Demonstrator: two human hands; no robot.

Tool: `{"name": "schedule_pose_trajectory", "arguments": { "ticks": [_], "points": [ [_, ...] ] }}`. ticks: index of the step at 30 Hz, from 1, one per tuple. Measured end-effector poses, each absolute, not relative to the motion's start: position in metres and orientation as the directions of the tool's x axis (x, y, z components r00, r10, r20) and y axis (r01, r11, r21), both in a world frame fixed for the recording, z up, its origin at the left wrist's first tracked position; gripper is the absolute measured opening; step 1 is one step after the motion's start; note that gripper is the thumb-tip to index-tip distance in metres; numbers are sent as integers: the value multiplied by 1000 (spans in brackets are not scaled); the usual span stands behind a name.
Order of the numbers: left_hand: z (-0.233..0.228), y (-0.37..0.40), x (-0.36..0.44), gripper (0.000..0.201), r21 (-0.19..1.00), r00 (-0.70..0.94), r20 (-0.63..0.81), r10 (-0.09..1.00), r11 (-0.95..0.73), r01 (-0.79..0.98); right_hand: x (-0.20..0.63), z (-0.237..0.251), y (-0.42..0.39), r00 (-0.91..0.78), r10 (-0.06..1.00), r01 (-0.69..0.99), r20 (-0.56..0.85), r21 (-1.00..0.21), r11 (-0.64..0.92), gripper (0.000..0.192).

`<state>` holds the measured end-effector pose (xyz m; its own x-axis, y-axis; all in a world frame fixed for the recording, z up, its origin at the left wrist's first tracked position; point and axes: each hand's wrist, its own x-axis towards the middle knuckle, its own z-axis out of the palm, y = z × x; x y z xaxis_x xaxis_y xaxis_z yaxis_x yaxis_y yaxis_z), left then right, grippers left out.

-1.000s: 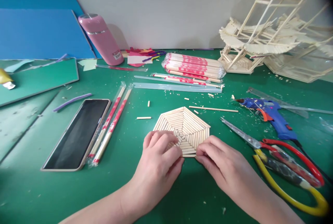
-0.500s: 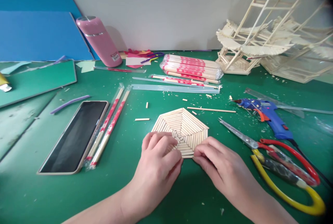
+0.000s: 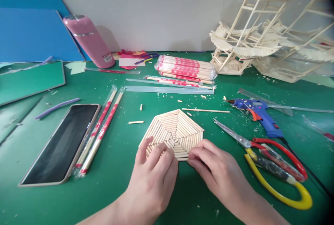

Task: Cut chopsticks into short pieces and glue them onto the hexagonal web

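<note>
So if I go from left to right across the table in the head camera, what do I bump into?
Phone → wrapped chopsticks → left hand → right hand → scissors. The stick hexagon sits just beyond both hands, which rest on its near edge.

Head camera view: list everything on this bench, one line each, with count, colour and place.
Stick hexagon panel: one, pale wood, centre, under both hands.
Phone: one, black screen, left.
Wrapped chopsticks: two, red-printed sleeves, beside phone.
Chopstick bundle: one, red and white, back centre.
Bottle: one, pink, leaning at back left.
Glue gun: one, blue, right.
Scissors: one, red and yellow handles, right.
Stick model: one, pale wood, back right.
Loose stick: one, pale, behind panel.
Table: green.
Left hand: fingers on panel's near-left edge.
Right hand: fingers at panel's near-right edge.
</note>
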<state>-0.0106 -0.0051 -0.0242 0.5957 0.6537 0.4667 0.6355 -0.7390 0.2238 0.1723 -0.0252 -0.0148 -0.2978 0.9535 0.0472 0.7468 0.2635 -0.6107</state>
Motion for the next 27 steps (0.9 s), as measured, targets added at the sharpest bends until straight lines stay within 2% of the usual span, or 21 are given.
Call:
{"name": "schedule_pose_trajectory", "arguments": {
  "ticks": [7, 12, 16, 27],
  "points": [
    [-24, -4, -11, 19, 169, 638, 482, 601, -778, 605, 170, -15, -24, -270, 961, 749, 55, -616, 245, 16],
    [-24, -2, -11, 23, 130, 653, 484, 583, -785, 605, 174, -13, -25, -255, 965, 717, 52, -660, 225, 5],
    [-28, -4, -11, 25, 135, 644, 496, 583, -784, 606, 177, -12, -26, -241, 970, 691, 31, -697, 194, 10],
    [-25, -2, -13, 22, 114, 670, 474, 571, -795, 596, 175, -11, -23, -271, 962, 706, -1, -680, 198, 10]
  ]
}}
